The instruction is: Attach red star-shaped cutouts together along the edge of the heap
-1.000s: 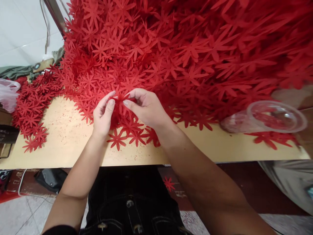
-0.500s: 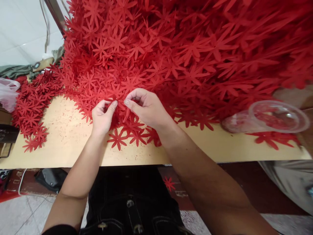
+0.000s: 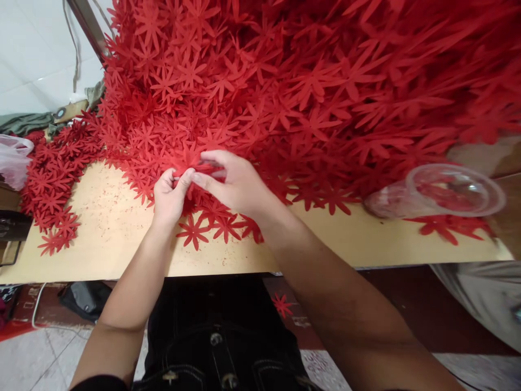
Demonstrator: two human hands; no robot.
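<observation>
A red flower cutout (image 3: 188,158) with long narrow petals is pinched between the thumb and fingers of my left hand (image 3: 169,194). My right hand (image 3: 234,182) reaches in from the right, its thumb tip against the left thumb and its fingers around petals of the same flower. The small parts between the fingertips are hidden. Beyond both hands rises a large heap of similar red flowers (image 3: 260,98). Just below the wrists, several loose red flowers (image 3: 193,232) lie flat on the pale tabletop (image 3: 109,228).
On the right a clear plastic tub (image 3: 411,201) lies tipped on its side, reddish bits inside. A smaller flower pile (image 3: 49,174) is at the left, beside a white plastic bag (image 3: 14,157). One red flower (image 3: 281,305) lies below the table's front edge.
My right hand has moved left, its thumb meeting the left thumb and its fingers closing in around the flower. The left hand has barely moved. The view has shifted slightly.
</observation>
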